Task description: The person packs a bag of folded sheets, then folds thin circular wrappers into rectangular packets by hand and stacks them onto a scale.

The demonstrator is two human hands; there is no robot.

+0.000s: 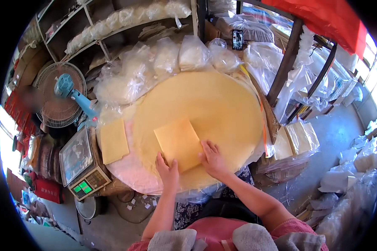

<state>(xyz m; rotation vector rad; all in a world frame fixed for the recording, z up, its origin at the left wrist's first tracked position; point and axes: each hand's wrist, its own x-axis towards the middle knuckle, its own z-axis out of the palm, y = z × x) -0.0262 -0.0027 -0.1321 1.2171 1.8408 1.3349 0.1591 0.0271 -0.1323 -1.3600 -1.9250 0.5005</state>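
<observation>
A folded square of thin yellow sheets (178, 140) lies tilted on a broad, round stack of yellow sheets (222, 104). My left hand (167, 170) holds its near left corner, thumb on the near edge and fingers along the left side. At the right side, my right hand (214, 160) grips the edge, thumb low and fingers stretched along it; fingertips under the square are hidden. Another flat yellow square (114, 142) rests at the left of the round stack, on pinkish cloth or plastic (132, 178).
Left of the stack stand a digital scale (86, 184) with green displays and a fan (63, 94). Clear plastic bags (165, 56) line the far side, with a phone (237, 39) propped behind. A dark post (285, 62) and packed yellow bundles (299, 138) are at the right.
</observation>
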